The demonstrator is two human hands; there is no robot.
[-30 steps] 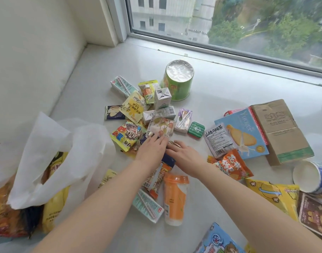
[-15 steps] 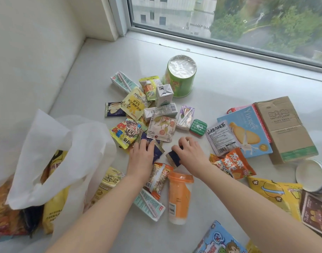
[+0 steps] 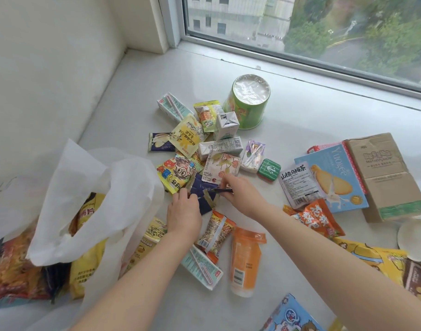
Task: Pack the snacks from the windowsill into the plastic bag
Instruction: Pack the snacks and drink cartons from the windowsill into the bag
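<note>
A pile of small snack packets lies on the white windowsill (image 3: 300, 120). My left hand (image 3: 184, 213) and my right hand (image 3: 242, 194) meet at its near edge, both pinching dark navy packets (image 3: 204, 187). The right hand's fingers hold one thin navy packet edge-on. A white plastic bag (image 3: 90, 199) stands open at the left, with yellow and red snack bags inside. Around the hands lie a floral tea sachet (image 3: 222, 166), a cartoon yellow packet (image 3: 176, 174), an orange bottle (image 3: 245, 259) and a mint drink carton (image 3: 202, 268).
A green cup (image 3: 248, 103) stands at the back of the pile. To the right lie a blue biscuit box (image 3: 333, 177), a brown cardboard box (image 3: 386, 173), an orange bag (image 3: 317, 220), yellow bags (image 3: 376, 259) and a paper cup (image 3: 414, 240). A wall closes the left side.
Both hands drew back from the tea sachet toward me, closed on the navy packets and lifted them slightly off the sill.
</note>
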